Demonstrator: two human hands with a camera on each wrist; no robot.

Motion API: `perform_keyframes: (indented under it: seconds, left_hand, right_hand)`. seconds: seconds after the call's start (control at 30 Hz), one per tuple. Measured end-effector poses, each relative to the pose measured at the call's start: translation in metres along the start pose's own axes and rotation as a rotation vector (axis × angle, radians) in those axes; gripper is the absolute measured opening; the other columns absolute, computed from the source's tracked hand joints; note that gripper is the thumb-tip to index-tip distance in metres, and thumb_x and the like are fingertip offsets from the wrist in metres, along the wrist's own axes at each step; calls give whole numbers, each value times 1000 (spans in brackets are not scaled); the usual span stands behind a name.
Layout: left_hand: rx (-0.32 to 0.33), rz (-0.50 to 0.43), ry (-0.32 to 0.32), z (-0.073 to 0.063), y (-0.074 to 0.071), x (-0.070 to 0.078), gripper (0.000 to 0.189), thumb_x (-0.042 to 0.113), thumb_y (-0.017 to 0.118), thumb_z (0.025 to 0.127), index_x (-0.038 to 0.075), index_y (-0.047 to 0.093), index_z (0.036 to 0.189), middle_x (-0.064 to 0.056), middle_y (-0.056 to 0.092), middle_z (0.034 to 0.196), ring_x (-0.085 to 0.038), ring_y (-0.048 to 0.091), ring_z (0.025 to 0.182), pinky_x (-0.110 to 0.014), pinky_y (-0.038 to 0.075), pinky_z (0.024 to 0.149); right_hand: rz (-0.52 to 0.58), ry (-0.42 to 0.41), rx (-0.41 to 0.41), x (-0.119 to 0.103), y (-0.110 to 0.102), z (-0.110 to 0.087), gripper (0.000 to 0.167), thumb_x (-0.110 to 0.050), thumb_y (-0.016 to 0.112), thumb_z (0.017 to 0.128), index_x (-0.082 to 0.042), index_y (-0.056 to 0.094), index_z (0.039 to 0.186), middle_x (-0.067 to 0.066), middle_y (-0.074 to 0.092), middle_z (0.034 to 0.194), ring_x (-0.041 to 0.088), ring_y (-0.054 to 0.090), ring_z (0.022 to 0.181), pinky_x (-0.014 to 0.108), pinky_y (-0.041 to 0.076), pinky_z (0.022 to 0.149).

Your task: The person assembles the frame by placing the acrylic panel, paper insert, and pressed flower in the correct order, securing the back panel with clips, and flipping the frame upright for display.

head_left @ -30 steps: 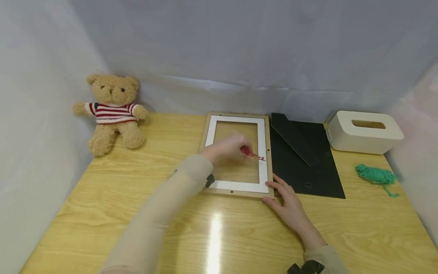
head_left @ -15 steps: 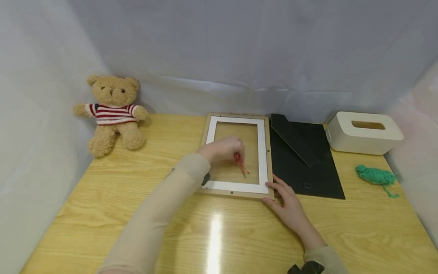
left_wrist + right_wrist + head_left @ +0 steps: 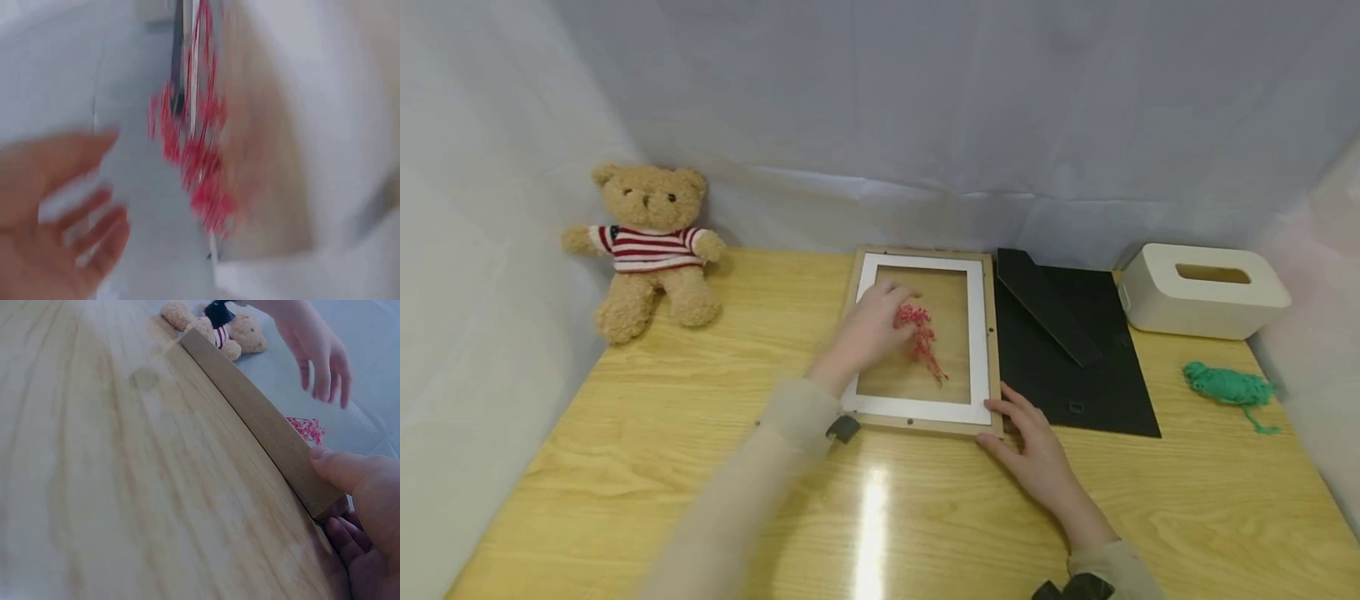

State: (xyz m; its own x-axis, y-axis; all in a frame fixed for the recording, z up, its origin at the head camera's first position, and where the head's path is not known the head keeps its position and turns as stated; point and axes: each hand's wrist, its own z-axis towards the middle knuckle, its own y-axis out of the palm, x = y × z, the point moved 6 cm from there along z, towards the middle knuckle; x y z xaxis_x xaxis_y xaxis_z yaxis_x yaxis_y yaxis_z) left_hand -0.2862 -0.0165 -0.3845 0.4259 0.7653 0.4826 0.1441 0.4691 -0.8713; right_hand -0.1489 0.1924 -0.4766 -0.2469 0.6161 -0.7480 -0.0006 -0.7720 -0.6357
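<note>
A sprig of small red dried flowers lies inside the white mat of a wooden picture frame, its stems slanting toward the front right. My left hand hovers over the frame's left part beside the flowers. In the left wrist view, its fingers spread loosely, and a gap parts them from the blurred red sprig. My right hand holds the frame's front right corner. Seen from the right wrist, the thumb presses the frame's side and the other fingers curl at the corner.
Right of the frame lies a black backing board with its stand leg. Beyond it are a cream tissue box and a green yarn bundle. A teddy bear in a striped top sits at the back left.
My left hand has let go of the red flowers and drawn back to the left. They now lie spread out in the frame. The right hand keeps its place at the corner.
</note>
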Motion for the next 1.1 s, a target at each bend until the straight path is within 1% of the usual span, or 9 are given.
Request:
perform_keyframes:
  seconds: [0.1,0.17,0.23,0.33,0.47,0.67,0.8,0.93,1.1]
  left_hand:
    - [48,-201,-163,-14,7,-6,50,20,68,89,5,51,133,-9,60,108,-20,57,90,-33,52,77]
    - [18,-295,-227,-19,16,-8,53,23,67,90,6,48,137,-8,62,97,-19,58,82,-32,52,70]
    - [-35,-325,-256,-22,26,-7,58,25,68,90,10,45,141,-7,63,94,-19,59,83,-32,52,71]
    - [-70,-311,-247,-22,36,-3,62,25,70,88,13,44,142,-7,63,102,-19,60,91,-34,52,79]
    - [-80,-229,-233,-18,45,-1,61,28,71,87,11,46,141,-9,61,112,-23,57,100,-37,50,86]
    - [-79,-151,-235,-14,50,-2,60,22,75,83,11,52,137,-12,53,131,-30,47,121,-44,39,103]
    - [-91,-112,-168,-9,50,-1,59,12,79,77,11,56,132,-10,57,124,-27,49,112,-40,43,97]
    - [-119,-78,-108,-2,49,-1,59,8,81,74,11,59,129,-8,59,122,-26,49,113,-39,42,99]
    - [-187,-56,-34,7,47,0,57,4,82,71,10,63,125,-7,61,122,-26,49,114,-37,39,101]
  right_hand:
    - [-5,4,2,0,-2,0,44,-27,72,87,-13,59,127,11,37,149,26,46,118,46,49,88]
    - [-4,6,2,0,-2,0,44,-27,72,87,-13,59,127,11,37,149,26,47,116,46,49,88]
    - [-6,7,0,0,-2,0,44,-28,71,87,-13,59,127,11,37,149,27,48,115,47,49,87]
    - [-7,10,0,0,-2,0,44,-29,71,87,-13,59,127,12,37,148,28,48,115,47,49,88]
    - [-6,21,-7,1,-2,0,45,-30,72,87,-14,59,127,11,36,149,27,46,118,47,48,90]
    - [4,22,-14,1,-1,0,45,-30,72,87,-14,59,127,10,36,149,27,43,123,46,48,92]
    - [1,20,-8,0,-1,0,45,-29,72,87,-13,59,126,11,37,149,28,43,123,47,48,91]
    - [3,26,-13,-1,-1,0,44,-29,71,87,-13,59,127,11,36,149,29,43,123,47,48,91]
    - [12,36,-21,-1,0,0,45,-28,71,87,-13,59,127,11,36,149,29,42,124,46,48,92]
